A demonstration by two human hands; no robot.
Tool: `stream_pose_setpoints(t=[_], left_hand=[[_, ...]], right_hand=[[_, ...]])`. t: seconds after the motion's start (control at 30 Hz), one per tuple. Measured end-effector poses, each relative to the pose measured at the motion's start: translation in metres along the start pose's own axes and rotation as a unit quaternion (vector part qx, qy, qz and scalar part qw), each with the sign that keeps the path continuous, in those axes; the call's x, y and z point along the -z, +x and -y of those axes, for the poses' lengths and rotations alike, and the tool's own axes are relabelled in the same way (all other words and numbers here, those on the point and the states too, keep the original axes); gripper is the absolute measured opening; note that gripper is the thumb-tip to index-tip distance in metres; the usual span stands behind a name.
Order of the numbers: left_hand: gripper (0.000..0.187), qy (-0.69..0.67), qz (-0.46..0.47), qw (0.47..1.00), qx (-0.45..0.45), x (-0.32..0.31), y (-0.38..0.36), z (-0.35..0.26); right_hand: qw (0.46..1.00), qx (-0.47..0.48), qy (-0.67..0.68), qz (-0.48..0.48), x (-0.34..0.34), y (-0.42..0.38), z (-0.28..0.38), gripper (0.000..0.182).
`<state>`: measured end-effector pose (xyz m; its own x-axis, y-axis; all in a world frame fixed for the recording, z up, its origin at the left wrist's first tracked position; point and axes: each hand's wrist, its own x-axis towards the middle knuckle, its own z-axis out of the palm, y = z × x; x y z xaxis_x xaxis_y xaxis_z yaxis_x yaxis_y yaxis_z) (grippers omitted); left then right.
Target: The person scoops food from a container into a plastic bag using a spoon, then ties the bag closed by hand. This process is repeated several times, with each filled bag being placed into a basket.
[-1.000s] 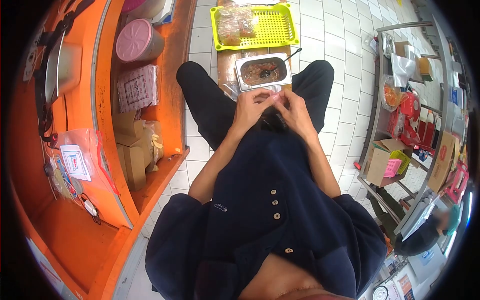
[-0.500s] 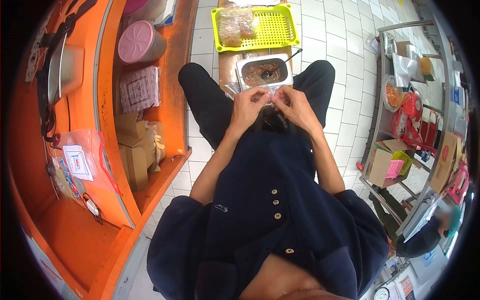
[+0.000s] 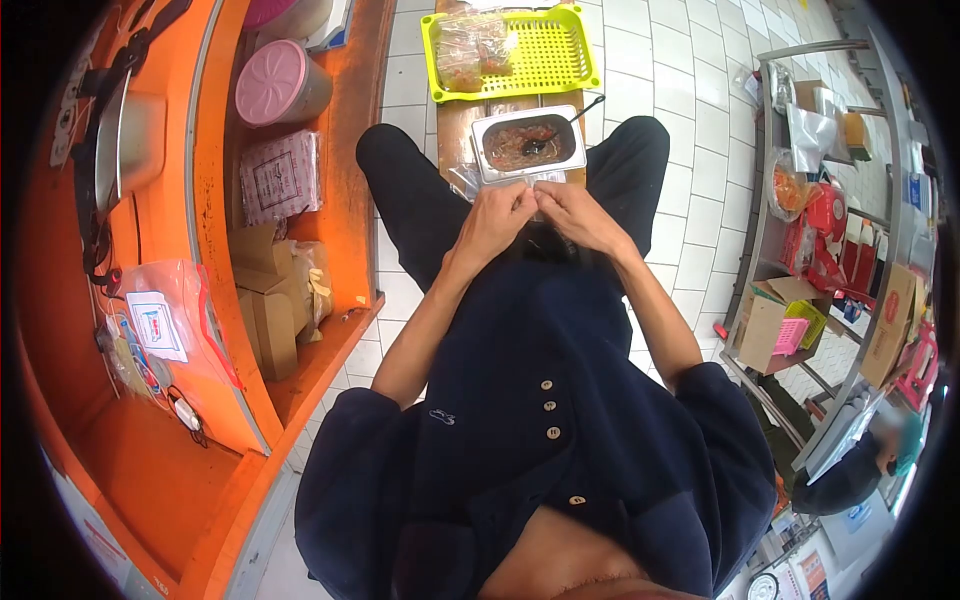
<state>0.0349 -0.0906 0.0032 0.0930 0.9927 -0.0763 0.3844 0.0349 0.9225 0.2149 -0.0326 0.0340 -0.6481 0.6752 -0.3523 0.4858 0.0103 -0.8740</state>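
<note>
My left hand and my right hand meet above my lap, fingers closed, knuckles almost touching. They pinch a thin clear plastic bag, mostly hidden by the fingers. Just beyond them stands a rectangular metal container holding a reddish-brown, moist food mix. A dark-handled spoon rests in it, its handle sticking out over the far right corner. More clear plastic lies beside the container's near left corner. Behind the container, a yellow-green basket holds filled clear bags.
The container and basket stand on a narrow wooden bench between my knees. Left, an orange shelf unit holds a pink-lidded tub, a wrapped pack and cardboard boxes. Right are a loaded metal rack and another person.
My hands have drawn closer together, and the fingers that were pinching with raised tips are now curled with knuckles up. The container, spoon and basket stay put.
</note>
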Motion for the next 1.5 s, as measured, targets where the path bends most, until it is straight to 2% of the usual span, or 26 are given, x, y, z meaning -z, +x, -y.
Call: stream_pose_setpoints(t=[0.17,0.23,0.37,0.4,0.47,0.5,0.57,0.6,0.63,0.67,0.7,0.73,0.8,0.83,0.87,0.9,0.97,1.03,1.1,1.13,1.17,1.2,1.23,1.3,1.37,1.5], left_hand=[[0.031,-0.04,-0.021,0.999,-0.001,0.001,-0.001,-0.001],[0.031,-0.029,-0.028,0.999,0.004,-0.001,-0.002,0.001],[0.03,-0.071,-0.076,0.994,0.023,-0.001,-0.005,0.002],[0.03,-0.071,-0.075,0.994,0.022,0.001,-0.005,0.002],[0.028,0.095,-0.045,0.994,-0.014,0.006,-0.008,0.001],[0.028,0.096,-0.047,0.994,-0.014,0.009,-0.009,-0.005],[0.025,0.123,0.03,0.992,0.024,0.017,-0.013,-0.016],[0.025,0.124,0.029,0.991,0.026,0.023,-0.01,-0.03],[0.025,0.08,-0.038,0.996,-0.002,0.03,-0.006,-0.047],[0.026,0.033,-0.106,0.993,-0.031,0.033,-0.003,-0.056],[0.026,0.032,-0.106,0.993,-0.032,0.031,0.004,-0.044],[0.025,0.04,-0.105,0.985,-0.133,0.031,0.017,-0.028],[0.025,0.049,-0.107,0.966,-0.231,0.029,0.021,-0.018],[0.024,-0.079,-0.018,0.993,-0.086,0.028,0.017,-0.02],[0.024,-0.205,0.074,0.974,0.063,0.028,0.014,-0.022],[0.024,-0.223,0.091,0.966,0.09,0.029,0.015,-0.022],[0.025,-0.219,0.1,0.966,0.099,0.033,0.015,-0.022],[0.027,-0.217,0.11,0.964,0.109,0.037,0.016,-0.029],[0.028,-0.082,0.113,0.99,-0.028,0.041,0.018,-0.034],[0.028,-0.082,0.111,0.99,-0.027,0.04,0.017,-0.032],[0.033,-0.046,0.099,0.99,-0.084,0.039,0.016,-0.029],[0.037,-0.009,0.088,0.986,-0.14,0.041,0.017,-0.035],[0.037,-0.009,0.086,0.986,-0.14,0.044,0.015,-0.041],[0.048,0.117,0.086,0.976,-0.16,0.049,0.008,-0.056],[0.053,0.142,0.071,0.975,-0.155,0.045,0.006,-0.054],[0.056,0.158,0.076,0.98,-0.096,0.048,0.005,-0.043]], right_hand=[[0.998,-0.046,0.032,0.01,-0.002,0.0,0.0,0.031],[1.0,-0.004,-0.027,-0.016,0.0,-0.002,0.007,0.031],[0.99,-0.035,-0.12,-0.067,-0.006,-0.005,0.006,0.031],[0.98,-0.02,-0.164,-0.114,-0.008,-0.007,0.011,0.031],[0.965,-0.005,-0.21,-0.157,-0.008,-0.014,0.016,0.032],[0.955,0.015,-0.232,-0.184,-0.009,-0.015,0.017,0.031],[0.945,0.036,-0.249,-0.21,-0.007,-0.014,0.021,0.031],[0.966,0.051,-0.171,-0.188,-0.001,-0.014,0.022,0.032],[0.98,0.064,-0.093,-0.165,0.004,-0.015,0.02,0.035],[0.98,0.064,-0.094,-0.165,0.008,-0.016,0.012,0.035],[0.991,0.016,0.053,-0.125,0.011,-0.017,0.0,0.034],[0.976,-0.033,0.198,-0.082,0.012,-0.017,0.001,0.036],[0.963,-0.04,0.252,-0.081,0.014,-0.019,0.01,0.038],[0.948,-0.039,0.298,-0.108,0.014,-0.019,0.013,0.032],[0.929,-0.04,0.343,-0.135,0.014,-0.02,0.014,0.025],[0.929,-0.04,0.343,-0.136,0.016,-0.022,0.014,0.025],[0.947,-0.047,0.306,-0.084,0.022,-0.029,0.011,0.005],[0.955,-0.047,0.285,-0.058,0.025,-0.032,0.01,0.007],[0.963,-0.046,0.263,-0.029,0.028,-0.032,0.016,0.016],[0.981,-0.036,0.184,-0.045,0.027,-0.033,0.022,0.02],[0.992,-0.024,0.104,-0.061,0.026,-0.032,0.026,0.025],[0.993,-0.023,0.103,-0.059,0.026,-0.03,0.024,0.025],[0.996,0.004,0.054,-0.072,0.024,-0.03,0.021,0.028],[0.996,0.03,0.004,-0.084,0.023,-0.029,0.022,0.031],[0.994,-0.006,-0.03,-0.103,0.018,-0.027,0.031,0.032],[0.991,0.029,-0.063,-0.115,0.018,-0.017,0.037,0.024]])
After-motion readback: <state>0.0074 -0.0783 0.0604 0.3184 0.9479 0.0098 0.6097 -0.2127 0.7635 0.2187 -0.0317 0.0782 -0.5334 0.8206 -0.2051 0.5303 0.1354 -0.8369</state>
